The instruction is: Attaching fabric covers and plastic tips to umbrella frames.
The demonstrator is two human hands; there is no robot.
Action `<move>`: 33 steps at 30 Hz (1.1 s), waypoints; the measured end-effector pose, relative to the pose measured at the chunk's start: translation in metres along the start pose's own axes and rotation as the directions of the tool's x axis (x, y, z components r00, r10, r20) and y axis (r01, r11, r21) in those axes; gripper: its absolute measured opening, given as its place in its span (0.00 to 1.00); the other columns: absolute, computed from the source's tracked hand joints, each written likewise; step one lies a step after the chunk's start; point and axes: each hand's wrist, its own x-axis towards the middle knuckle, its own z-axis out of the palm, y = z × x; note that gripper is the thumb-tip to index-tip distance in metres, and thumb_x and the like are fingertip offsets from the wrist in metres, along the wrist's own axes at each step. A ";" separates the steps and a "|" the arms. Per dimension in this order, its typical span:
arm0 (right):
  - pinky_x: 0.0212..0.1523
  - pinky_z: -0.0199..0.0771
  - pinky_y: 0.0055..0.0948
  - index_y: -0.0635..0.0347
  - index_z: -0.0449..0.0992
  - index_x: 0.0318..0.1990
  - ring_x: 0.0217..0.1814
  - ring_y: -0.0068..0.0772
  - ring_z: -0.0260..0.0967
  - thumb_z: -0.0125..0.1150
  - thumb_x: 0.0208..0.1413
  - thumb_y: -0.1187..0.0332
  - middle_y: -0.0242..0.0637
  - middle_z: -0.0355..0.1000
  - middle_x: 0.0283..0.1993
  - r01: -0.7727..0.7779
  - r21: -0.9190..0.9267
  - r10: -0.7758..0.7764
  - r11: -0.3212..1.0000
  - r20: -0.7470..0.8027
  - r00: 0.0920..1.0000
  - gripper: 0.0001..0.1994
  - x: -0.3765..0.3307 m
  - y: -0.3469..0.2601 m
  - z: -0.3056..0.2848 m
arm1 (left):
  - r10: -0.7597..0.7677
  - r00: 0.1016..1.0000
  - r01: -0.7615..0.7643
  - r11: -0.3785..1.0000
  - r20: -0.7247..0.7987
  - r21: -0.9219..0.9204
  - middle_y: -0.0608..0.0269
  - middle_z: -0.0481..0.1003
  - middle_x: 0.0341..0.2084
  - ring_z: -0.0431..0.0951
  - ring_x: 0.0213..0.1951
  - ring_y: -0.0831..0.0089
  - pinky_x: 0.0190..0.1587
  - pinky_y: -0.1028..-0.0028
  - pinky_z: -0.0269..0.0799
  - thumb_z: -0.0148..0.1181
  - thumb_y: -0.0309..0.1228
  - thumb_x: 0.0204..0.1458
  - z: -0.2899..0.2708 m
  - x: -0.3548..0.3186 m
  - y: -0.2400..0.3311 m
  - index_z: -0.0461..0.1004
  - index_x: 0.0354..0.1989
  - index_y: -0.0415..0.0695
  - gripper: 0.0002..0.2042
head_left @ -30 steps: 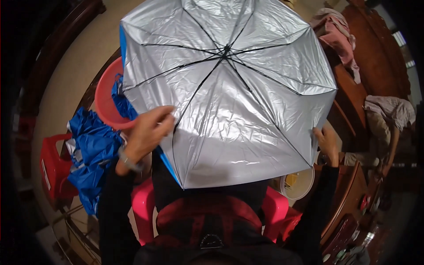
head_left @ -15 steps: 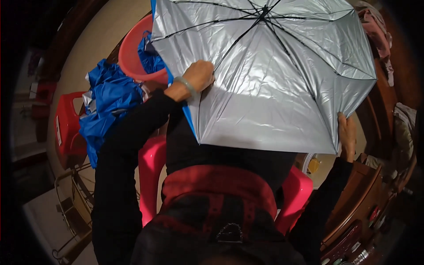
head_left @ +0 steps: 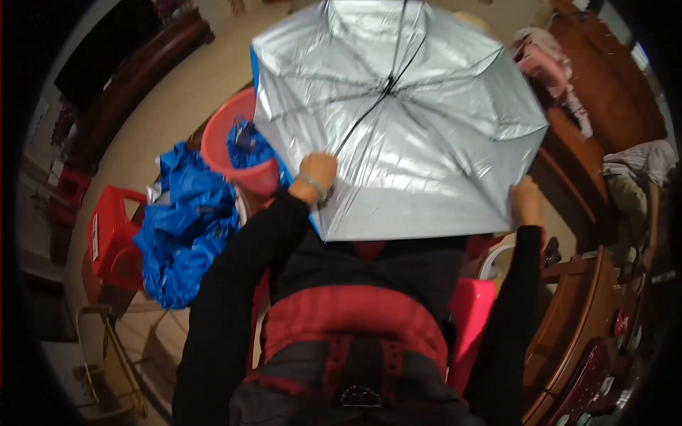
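The silver umbrella [head_left: 419, 160] is spread open; blue fabric [head_left: 185, 234] lies bunched. Left hand [head_left: 317, 170] grips beside a rib [head_left: 362, 121], right hand [head_left: 526, 202] pinches the canopy edge [head_left: 507, 211].

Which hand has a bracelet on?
The left hand, on the umbrella near the blue pile: a pale bracelet circles its wrist. The right hand, at the umbrella's other side, shows none.

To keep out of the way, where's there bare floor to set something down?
The widest bare floor lies between the dark wooden cabinet and the pink basin. A narrow strip shows between the right hand and the brown furniture. The open umbrella covers the middle; blue cloth and a red stool crowd the left.
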 end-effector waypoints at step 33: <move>0.39 0.66 0.28 0.67 0.73 0.35 0.36 0.40 0.70 0.51 0.46 0.65 0.48 0.72 0.32 0.043 0.650 -0.182 0.758 0.148 0.972 0.13 -0.049 -0.027 -0.003 | -0.101 0.982 0.136 0.965 0.161 -0.224 0.45 0.73 0.28 0.74 0.33 0.51 0.35 0.61 0.70 0.47 0.26 0.43 0.024 0.002 0.045 0.73 0.23 0.37 0.08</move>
